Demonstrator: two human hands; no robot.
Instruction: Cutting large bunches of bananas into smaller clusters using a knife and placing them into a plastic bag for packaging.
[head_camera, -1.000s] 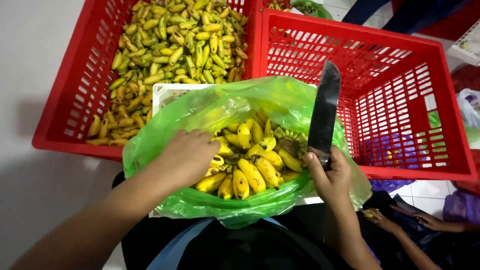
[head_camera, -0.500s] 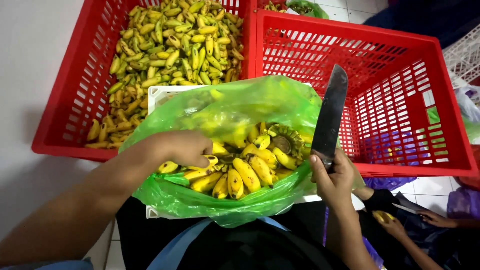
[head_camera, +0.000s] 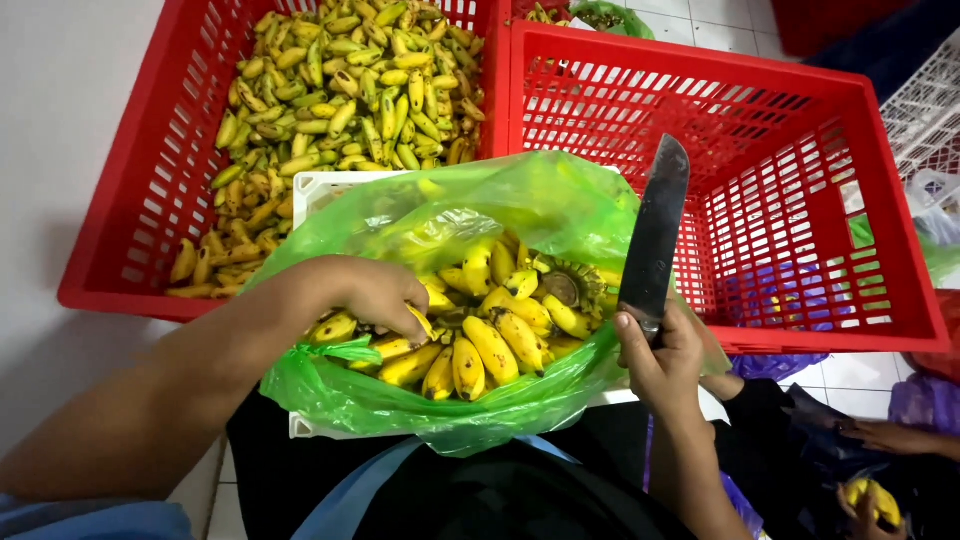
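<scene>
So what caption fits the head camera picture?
Left hand in small yellow bananas, right hand holding dark broad-bladed knife upright.

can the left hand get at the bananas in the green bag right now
Probably yes. The left hand is already inside the open mouth of the green bag, resting on the bananas, with nothing over them. The right hand holds the knife upright at the bag's far side, clear of it.
</scene>
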